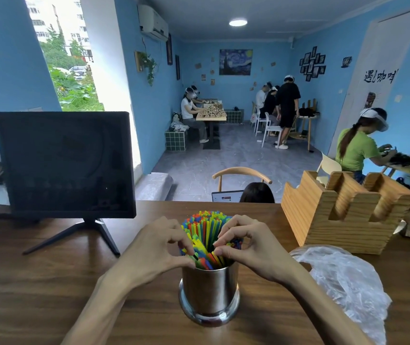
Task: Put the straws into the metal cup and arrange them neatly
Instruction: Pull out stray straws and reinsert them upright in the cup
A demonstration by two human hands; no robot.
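Observation:
A shiny metal cup [209, 292] stands upright on the wooden table [49, 282], near its front edge. A thick bundle of colourful straws [205, 229] stands in the cup and leans away from me. My left hand [155, 247] is at the left of the bundle, its fingers curled among the straws just above the rim. At the right of the bundle my right hand [246, 245] pinches some straws between thumb and fingertips. Both wrists hover beside the cup.
A dark monitor on a tripod stand [64, 165] occupies the table's left. A wooden holder [343, 215] sits at the right, with a crumpled clear plastic bag [343, 282] in front of it. Beyond the table are a chair, a seated person's head and several people.

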